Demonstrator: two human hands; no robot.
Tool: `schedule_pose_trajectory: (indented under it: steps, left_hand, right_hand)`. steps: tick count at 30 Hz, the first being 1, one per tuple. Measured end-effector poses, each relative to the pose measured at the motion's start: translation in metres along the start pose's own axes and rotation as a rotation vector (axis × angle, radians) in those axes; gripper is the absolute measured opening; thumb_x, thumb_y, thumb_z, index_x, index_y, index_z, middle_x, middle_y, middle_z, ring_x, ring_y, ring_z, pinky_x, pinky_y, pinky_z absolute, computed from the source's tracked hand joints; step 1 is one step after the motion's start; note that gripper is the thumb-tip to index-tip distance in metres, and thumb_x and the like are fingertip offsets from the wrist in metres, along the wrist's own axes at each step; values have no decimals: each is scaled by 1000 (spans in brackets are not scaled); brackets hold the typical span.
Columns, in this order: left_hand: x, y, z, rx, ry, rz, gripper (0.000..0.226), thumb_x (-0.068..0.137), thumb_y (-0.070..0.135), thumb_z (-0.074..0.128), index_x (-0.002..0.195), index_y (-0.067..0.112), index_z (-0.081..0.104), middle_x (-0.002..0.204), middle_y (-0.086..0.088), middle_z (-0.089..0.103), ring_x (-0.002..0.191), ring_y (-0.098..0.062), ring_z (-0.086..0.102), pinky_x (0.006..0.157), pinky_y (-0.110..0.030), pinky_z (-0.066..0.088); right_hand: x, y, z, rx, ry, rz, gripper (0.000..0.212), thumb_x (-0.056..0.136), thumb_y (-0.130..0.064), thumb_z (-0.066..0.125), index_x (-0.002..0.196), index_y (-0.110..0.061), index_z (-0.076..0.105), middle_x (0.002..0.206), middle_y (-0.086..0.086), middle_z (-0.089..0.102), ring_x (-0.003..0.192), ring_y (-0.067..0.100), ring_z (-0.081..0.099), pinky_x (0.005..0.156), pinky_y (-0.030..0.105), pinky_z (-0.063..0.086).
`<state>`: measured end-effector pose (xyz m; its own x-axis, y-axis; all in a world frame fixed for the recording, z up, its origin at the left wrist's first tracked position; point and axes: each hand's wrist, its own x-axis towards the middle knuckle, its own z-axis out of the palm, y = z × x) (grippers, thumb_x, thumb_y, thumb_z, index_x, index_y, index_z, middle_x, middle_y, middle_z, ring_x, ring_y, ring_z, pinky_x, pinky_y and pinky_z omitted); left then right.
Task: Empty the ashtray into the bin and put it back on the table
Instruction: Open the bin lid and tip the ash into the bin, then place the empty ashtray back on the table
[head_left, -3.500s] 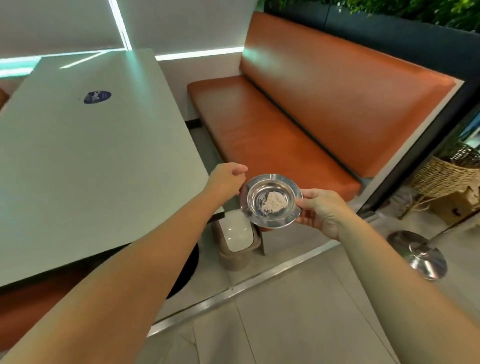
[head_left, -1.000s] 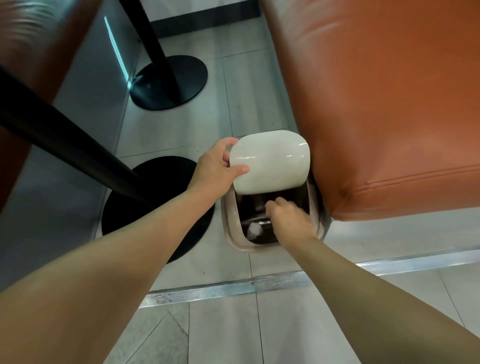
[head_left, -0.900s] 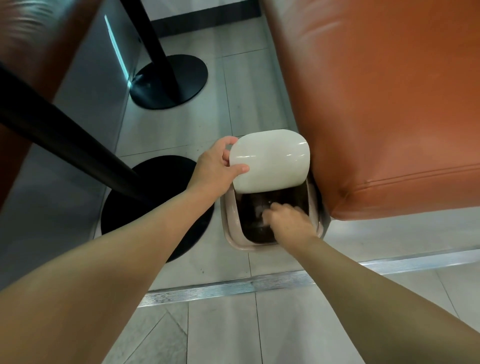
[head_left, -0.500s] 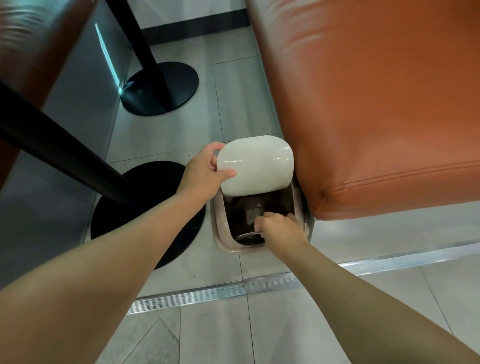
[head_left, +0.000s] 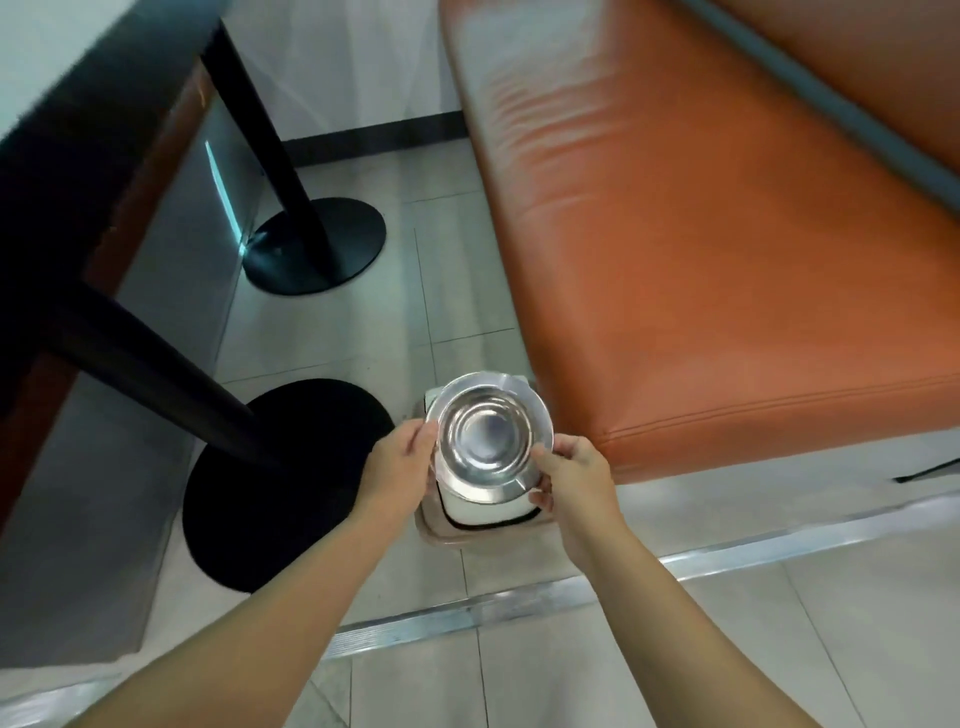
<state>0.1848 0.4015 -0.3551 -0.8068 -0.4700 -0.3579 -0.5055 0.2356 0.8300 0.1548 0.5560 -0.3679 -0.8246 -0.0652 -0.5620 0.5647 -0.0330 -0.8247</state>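
A round steel ashtray (head_left: 488, 436) is held level above the small bin (head_left: 483, 519), its bowl shiny with nothing in it. My right hand (head_left: 569, 475) pinches its right rim between thumb and fingers. My left hand (head_left: 397, 462) touches the left rim with thumb and fingertips. The bin sits on the floor against the bench corner; its white lid is down and mostly hidden under the ashtray. The table (head_left: 78, 67) shows only as a pale top and dark edge at upper left.
An orange bench seat (head_left: 701, 249) fills the right. Two black table posts with round bases (head_left: 291, 483) (head_left: 317, 244) stand on the tiled floor at left. A metal floor strip (head_left: 519, 603) runs across below the bin.
My right hand has pulled the ashtray out of the bin and turned it upright. My left hand let go of the lid, which dropped shut, and moved to the ashtray's rim.
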Motion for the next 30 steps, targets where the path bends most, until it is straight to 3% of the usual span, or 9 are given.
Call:
schedule_pose_trajectory:
  steps: [4, 8, 11, 14, 17, 19, 24, 26, 30]
  left_hand:
    - [-29, 36, -3, -60, 53, 45, 27, 91, 25, 44, 72, 14, 59, 61, -11, 53, 33, -7, 47, 46, -27, 43]
    - [-63, 90, -9, -233, 111, 37, 28, 92, 24, 43, 71, 19, 60, 55, 0, 54, 34, -3, 47, 35, -16, 41]
    - [-95, 133, -22, -301, 132, 47, 28, 92, 25, 42, 70, 28, 57, 57, 2, 57, 40, -10, 50, 36, -17, 43]
    - [-127, 174, -38, -363, 115, 55, 26, 92, 24, 41, 73, 24, 59, 60, 2, 58, 41, -7, 53, 41, -24, 48]
    - [-160, 213, -59, -434, 113, 86, 30, 92, 23, 41, 69, 21, 61, 61, 2, 58, 40, -1, 54, 38, -18, 47]
    - [-178, 236, -79, -482, 118, 115, 31, 91, 24, 42, 67, 20, 60, 61, 2, 58, 41, 1, 54, 39, -16, 47]
    - [-208, 269, -160, -458, 242, 220, 29, 90, 24, 45, 67, 25, 62, 69, -1, 62, 61, -11, 63, 57, -33, 58]
    - [-214, 272, -197, -458, 292, 249, 26, 90, 23, 45, 70, 26, 62, 66, 0, 61, 52, -7, 60, 47, -23, 55]
    - [-213, 270, -260, -440, 395, 247, 23, 91, 21, 44, 77, 24, 62, 68, -2, 59, 55, -12, 54, 43, -17, 50]
  right_hand:
    - [-25, -26, -11, 83, 0, 57, 9, 85, -11, 54, 80, -19, 56, 72, 3, 55, 62, 14, 50, 54, 27, 44]
    - [-62, -80, -19, 84, -12, -5, 9, 87, -11, 51, 83, -17, 57, 71, 5, 57, 63, 17, 53, 53, 29, 45]
    - [-95, -125, -26, 31, -16, -74, 10, 86, -12, 52, 81, -20, 56, 77, 8, 61, 65, 22, 57, 59, 34, 50]
    - [-130, -167, -34, 0, -7, -150, 9, 86, -13, 55, 84, -22, 56, 93, 10, 66, 83, 26, 61, 73, 43, 51]
    - [-164, -206, -36, 8, -36, -205, 9, 87, -14, 54, 87, -22, 58, 83, 6, 66, 69, 19, 59, 54, 30, 46]
    - [-185, -231, -31, 3, -69, -241, 10, 87, -14, 54, 87, -23, 58, 79, 4, 65, 65, 15, 58, 50, 26, 43]
    - [-231, -280, 19, -50, -272, -288, 9, 87, -11, 53, 93, -16, 58, 75, 5, 64, 59, 13, 56, 49, 24, 46]
    - [-243, -293, 49, -62, -363, -280, 7, 88, -11, 53, 89, -18, 57, 75, 6, 63, 61, 15, 55, 55, 27, 49]
    - [-257, -311, 112, -83, -491, -286, 7, 89, -10, 51, 89, -16, 55, 75, 6, 60, 62, 17, 54, 58, 29, 49]
